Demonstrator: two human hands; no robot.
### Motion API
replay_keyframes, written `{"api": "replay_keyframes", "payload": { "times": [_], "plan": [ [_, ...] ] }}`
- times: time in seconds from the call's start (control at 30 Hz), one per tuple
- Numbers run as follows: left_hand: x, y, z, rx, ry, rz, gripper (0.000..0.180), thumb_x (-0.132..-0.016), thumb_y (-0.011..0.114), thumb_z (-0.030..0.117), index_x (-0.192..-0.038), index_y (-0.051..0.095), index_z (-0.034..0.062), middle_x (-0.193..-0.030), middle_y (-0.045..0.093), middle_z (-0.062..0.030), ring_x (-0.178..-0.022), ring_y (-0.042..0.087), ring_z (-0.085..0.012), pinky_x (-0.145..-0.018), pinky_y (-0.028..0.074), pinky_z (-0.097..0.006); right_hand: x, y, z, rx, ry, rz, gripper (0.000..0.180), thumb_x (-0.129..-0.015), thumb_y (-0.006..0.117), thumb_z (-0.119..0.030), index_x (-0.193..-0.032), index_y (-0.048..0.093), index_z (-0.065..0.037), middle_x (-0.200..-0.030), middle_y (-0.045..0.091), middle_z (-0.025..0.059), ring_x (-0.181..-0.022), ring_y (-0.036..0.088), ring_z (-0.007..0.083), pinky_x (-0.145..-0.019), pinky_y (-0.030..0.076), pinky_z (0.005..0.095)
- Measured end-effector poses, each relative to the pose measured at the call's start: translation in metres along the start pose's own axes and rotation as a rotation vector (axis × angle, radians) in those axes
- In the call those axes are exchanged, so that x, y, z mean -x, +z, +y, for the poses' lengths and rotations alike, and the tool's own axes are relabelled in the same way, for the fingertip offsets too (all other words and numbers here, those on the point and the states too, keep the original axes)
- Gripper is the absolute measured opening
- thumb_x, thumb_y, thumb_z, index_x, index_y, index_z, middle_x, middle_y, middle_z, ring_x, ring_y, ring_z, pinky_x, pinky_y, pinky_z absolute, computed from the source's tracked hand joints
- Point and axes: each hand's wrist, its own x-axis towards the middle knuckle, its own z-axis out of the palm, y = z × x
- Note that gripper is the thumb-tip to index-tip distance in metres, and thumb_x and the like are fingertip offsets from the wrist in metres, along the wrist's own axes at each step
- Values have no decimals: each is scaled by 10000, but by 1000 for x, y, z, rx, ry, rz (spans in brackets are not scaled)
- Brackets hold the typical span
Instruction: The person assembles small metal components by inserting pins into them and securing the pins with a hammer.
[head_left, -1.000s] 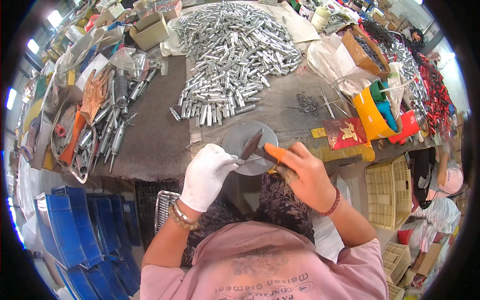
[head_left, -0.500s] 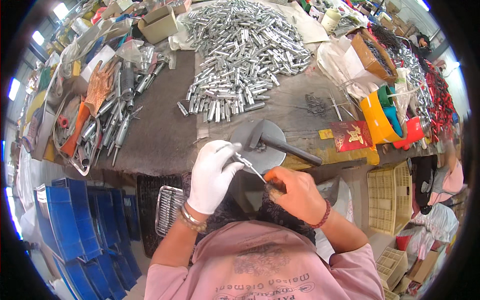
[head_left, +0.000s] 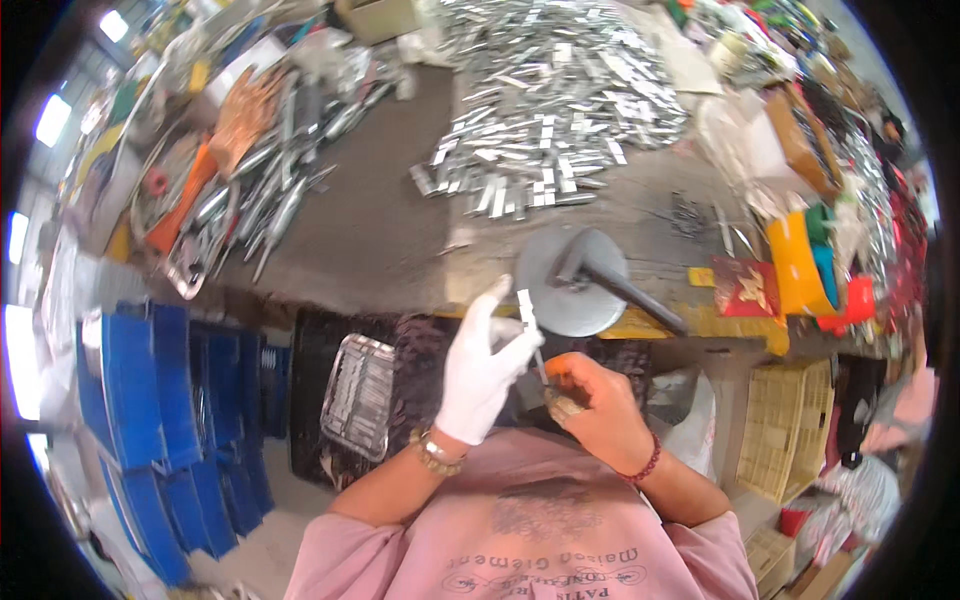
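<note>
The left hand (head_left: 483, 385), in a white knitted glove, is grasping a small, bright silver metal piece (head_left: 526, 311) between thumb and fingers, its index finger pointing up. The right hand (head_left: 603, 405), ungloved but wearing orange coverings on its fingertips, is pinching the lower end of a thin grey metal rod (head_left: 541, 367). The rod's upper end is meeting the silver piece; blur is hiding whether it is sitting inside or merely touching. Both hands are working in front of the bench edge, the silver piece hanging just beside a round grey metal disc (head_left: 585, 319). A dark metal hammer (head_left: 630, 298) is lying across that disc, its handle overhanging the right rim. Beyond, a broad heap of shiny silver metal pieces (head_left: 560, 105) is covering the dark workbench (head_left: 385, 210). To the right, a red-and-gold card (head_left: 742, 290) is lying near a yellow container (head_left: 793, 262); to the left, an orange glove (head_left: 246, 115) is resting by silver metal tubes (head_left: 285, 190).
</note>
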Motion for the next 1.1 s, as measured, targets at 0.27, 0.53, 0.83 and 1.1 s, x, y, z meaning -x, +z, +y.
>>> {"api": "replay_keyframes", "payload": {
  "times": [0.27, 0.53, 0.83, 1.1],
  "plan": [
    [10, -66, -17, -76, 183, 366, 695, -976, 757, 6, -1626, 519, 73, -988, 691, -12, -816, 610, -65, -694, 491, -228, -20, -24, 5, -210, -127, 118, 580, -944, 621, 160, -1490, 637, -35, -1096, 709, 47, -945, 669, 108, -845, 549, 256],
    [16, -251, -186, -59, -115, 900, 646, -951, 739, 86, -1566, 568, -12, -1066, 729, -94, -863, 663, -144, -785, 554, -298, -44, -34, 21, -262, -87, 209, 443, -1051, 534, 80, -1469, 651, -8, -1041, 683, 46, -773, 634, 78, -653, 522, 213],
    [-24, -291, -282, -292, -260, 895, 570, -914, 827, 177, -1437, 674, 11, -1156, 783, -180, -979, 758, -256, -878, 596, -389, -37, -33, 25, -317, -72, 261, 381, -1092, 570, -1, -1465, 646, 7, -949, 697, 46, -629, 572, 47, -571, 470, 203],
    [-58, -280, -284, -356, -180, 910, 531, -969, 835, 214, -1441, 671, 34, -1100, 777, -163, -914, 728, -252, -833, 566, -389, -34, -43, 25, -327, -82, 285, 376, -1077, 572, 31, -1441, 663, 3, -974, 711, 55, -660, 586, 51, -589, 483, 207]
  ]
}}
